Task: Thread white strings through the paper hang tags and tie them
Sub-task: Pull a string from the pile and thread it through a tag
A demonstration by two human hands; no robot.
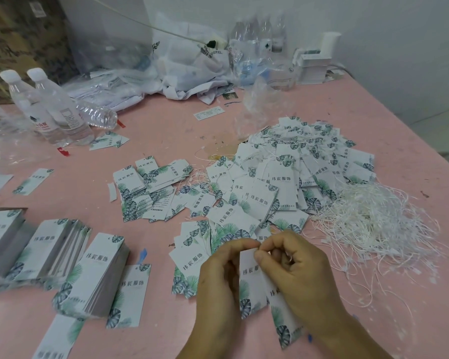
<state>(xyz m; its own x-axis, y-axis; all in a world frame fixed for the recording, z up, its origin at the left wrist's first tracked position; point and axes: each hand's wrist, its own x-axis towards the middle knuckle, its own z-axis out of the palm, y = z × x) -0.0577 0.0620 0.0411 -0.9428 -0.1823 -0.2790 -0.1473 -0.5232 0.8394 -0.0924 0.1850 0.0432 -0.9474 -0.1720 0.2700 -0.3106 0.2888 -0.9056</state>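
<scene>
- The left hand and the right hand meet near the lower middle of the view, low over the pink desk.
- Between them they hold two leaf-printed paper hang tags, upright and overlapping, with the printed faces toward the camera.
- The left hand's fingers curl round the left edge of the held tags, its forefinger lying along their top edge.
- The right hand pinches at the top corner of the tags with thumb and forefinger; its other fingers are curled in. Whether a string sits in that pinch cannot be told.
- A loose tangle of white strings lies on the desk to the right of the hands, just beside a big heap of strung tags.
- Smaller scattered tags lie in the middle of the desk, and more lie flat just behind the hands.
- Neat stacks of unstrung tags stand at the lower left, tilted and leaning one on another.
- Two capped water bottles stand at the far left, with an empty clear bottle lying on its side just beside them.
- Crumpled plastic bags pile up along the far edge by the wall.
</scene>
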